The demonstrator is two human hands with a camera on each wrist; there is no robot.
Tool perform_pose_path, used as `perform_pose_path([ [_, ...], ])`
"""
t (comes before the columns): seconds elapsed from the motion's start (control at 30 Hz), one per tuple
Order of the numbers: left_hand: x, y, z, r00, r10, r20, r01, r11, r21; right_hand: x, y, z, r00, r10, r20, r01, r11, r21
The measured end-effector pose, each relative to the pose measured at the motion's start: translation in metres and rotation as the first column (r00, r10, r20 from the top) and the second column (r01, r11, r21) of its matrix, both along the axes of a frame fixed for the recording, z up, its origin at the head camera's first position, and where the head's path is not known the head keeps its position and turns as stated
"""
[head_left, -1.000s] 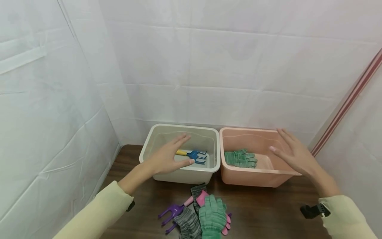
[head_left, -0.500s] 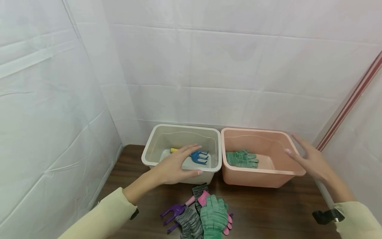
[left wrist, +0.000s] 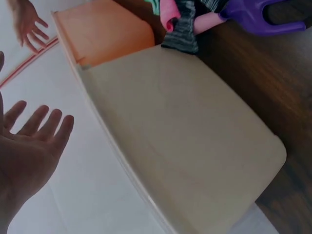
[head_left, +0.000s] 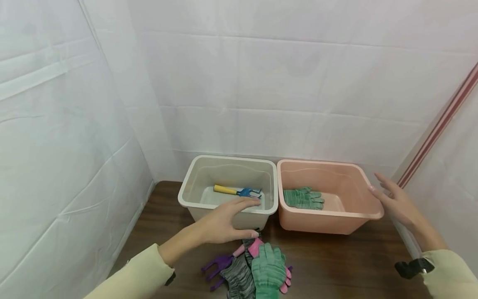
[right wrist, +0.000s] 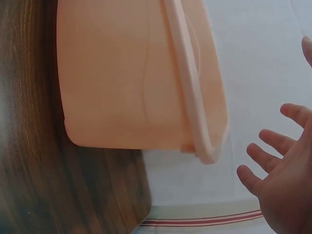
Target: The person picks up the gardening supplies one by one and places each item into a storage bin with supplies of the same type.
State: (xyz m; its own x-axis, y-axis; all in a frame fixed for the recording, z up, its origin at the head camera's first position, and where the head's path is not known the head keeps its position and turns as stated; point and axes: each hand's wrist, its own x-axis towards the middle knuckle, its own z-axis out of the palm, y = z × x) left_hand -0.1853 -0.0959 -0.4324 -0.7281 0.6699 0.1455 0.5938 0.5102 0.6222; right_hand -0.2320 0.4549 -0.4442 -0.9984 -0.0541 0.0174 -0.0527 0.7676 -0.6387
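Note:
My left hand (head_left: 225, 222), fingers extended and holding nothing, hovers in front of the grey bin (head_left: 194, 204), just above a pile of gloves. In that pile lie a green glove (head_left: 268, 265), a dark grey mottled glove (head_left: 239, 278), a pink glove (head_left: 286, 282) and a purple hand fork (head_left: 221, 262) with a pink handle. My right hand (head_left: 399, 205) is held out beside the right end of the pink bin (head_left: 328, 224), fingers spread; the right wrist view shows it apart from the rim. A blue hand fork (head_left: 225, 189) with a yellow handle lies inside the grey bin. Green gloves (head_left: 303, 198) lie inside the pink one.
Both bins stand side by side at the back of the dark wooden table (head_left: 336, 261). White sheeting (head_left: 261, 83) hangs behind and at both sides, with a red stripe (head_left: 435, 133) at the right corner.
My left hand has moved right and toward me, from over the grey bin to its front, uncovering the blue fork's handle. My right hand has moved outward to the right, off the pink bin.

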Motion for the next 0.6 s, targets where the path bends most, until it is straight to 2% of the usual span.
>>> perform_pose_path([
  [0.2, 0.008, 0.006, -0.012, 0.996, -0.075, 0.053, 0.076, 0.997, -0.015, -0.003, 0.006, -0.005, 1.0, -0.002, 0.03, 0.003, 1.0, -0.022],
  [0.3, 0.011, 0.01, -0.021, 0.993, -0.111, 0.028, 0.112, 0.993, -0.041, -0.004, 0.009, -0.006, 0.999, 0.013, 0.046, -0.011, 0.999, -0.039],
  [0.43, 0.017, 0.014, -0.04, 0.991, -0.136, 0.014, 0.137, 0.988, -0.07, -0.007, 0.011, -0.009, 0.998, 0.024, 0.06, -0.021, 0.998, -0.063],
  [0.6, 0.021, 0.018, -0.061, 0.985, -0.136, 0.106, 0.141, 0.989, -0.042, -0.008, 0.015, -0.015, 1.0, 0.018, 0.025, -0.015, 0.993, -0.119],
])
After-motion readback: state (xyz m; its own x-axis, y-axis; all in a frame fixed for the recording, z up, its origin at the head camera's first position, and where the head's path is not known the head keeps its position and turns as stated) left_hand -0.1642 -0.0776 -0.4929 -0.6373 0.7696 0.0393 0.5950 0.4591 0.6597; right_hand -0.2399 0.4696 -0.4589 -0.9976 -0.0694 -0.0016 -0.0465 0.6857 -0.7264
